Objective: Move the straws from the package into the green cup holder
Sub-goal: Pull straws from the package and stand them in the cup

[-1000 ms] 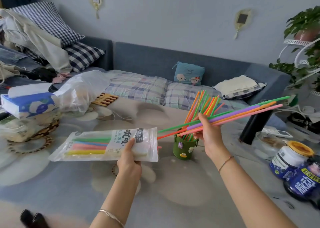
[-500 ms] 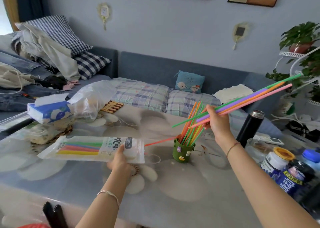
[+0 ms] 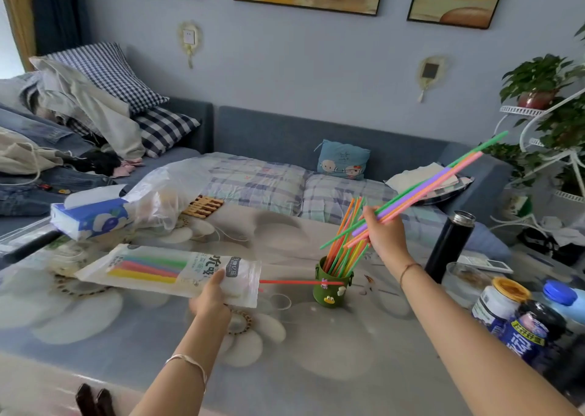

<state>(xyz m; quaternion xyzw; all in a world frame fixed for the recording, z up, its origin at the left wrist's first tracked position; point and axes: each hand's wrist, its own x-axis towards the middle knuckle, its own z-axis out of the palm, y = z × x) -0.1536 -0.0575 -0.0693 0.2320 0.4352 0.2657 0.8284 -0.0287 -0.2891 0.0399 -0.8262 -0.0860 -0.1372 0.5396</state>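
My left hand (image 3: 211, 298) grips the white straw package (image 3: 164, 270) near its open end, holding it level above the table. Several coloured straws remain inside, and one red straw (image 3: 291, 282) sticks out of the opening toward the cup. The green cup holder (image 3: 330, 289) stands upright on the table with several orange, green and yellow straws in it. My right hand (image 3: 381, 233) grips a bundle of straws (image 3: 443, 178) above and right of the cup. The bundle slants up to the right, its lower ends just over the cup.
A black flask (image 3: 449, 244) stands right of the cup. Jars and bottles (image 3: 519, 317) crowd the table's right edge beside a glass bowl (image 3: 465, 282). A tissue box (image 3: 88, 216) and a clear plastic bag (image 3: 164, 194) lie at the back left. A sofa runs behind the table.
My right hand has drawn the bundle of straws clear of the package and lifted it up and right, above the cup. One red straw stays sticking out of the package.
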